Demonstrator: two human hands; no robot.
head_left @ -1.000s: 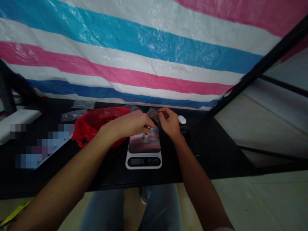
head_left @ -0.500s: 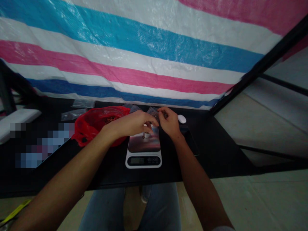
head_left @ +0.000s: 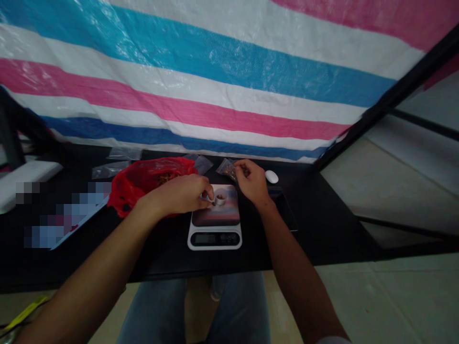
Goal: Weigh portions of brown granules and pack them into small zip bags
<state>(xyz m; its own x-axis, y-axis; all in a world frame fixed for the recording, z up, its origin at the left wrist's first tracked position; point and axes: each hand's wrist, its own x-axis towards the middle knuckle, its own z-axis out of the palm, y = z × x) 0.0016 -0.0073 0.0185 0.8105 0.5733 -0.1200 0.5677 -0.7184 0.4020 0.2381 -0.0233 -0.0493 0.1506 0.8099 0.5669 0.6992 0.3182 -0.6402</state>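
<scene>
A white digital kitchen scale (head_left: 215, 239) with a shiny metal plate stands in front of me. On the plate sits a small white cup (head_left: 220, 200) holding a few brown bits. My left hand (head_left: 191, 193) is over the plate's left side, thumb and fingers pinched together just left of the cup; what they hold, if anything, is too small to name. Behind the scale, my right hand (head_left: 252, 180) has its fingers closed on a small clear plastic bag (head_left: 226, 168) with brown pieces inside. Left of the scale lies an open red plastic bag (head_left: 131, 179) of brown pieces (head_left: 165, 178).
Clear plastic bags (head_left: 111, 169) lie at the back left, another clear bag (head_left: 203, 165) behind the red one. A white oval object (head_left: 271, 177) and a dark flat device (head_left: 283, 210) lie right. A striped sheet (head_left: 215, 86) hangs behind the black table (head_left: 161, 267).
My left hand has moved left, from above the cup to beside it, uncovering the cup and more of the plate. My right hand stays at the small clear bag.
</scene>
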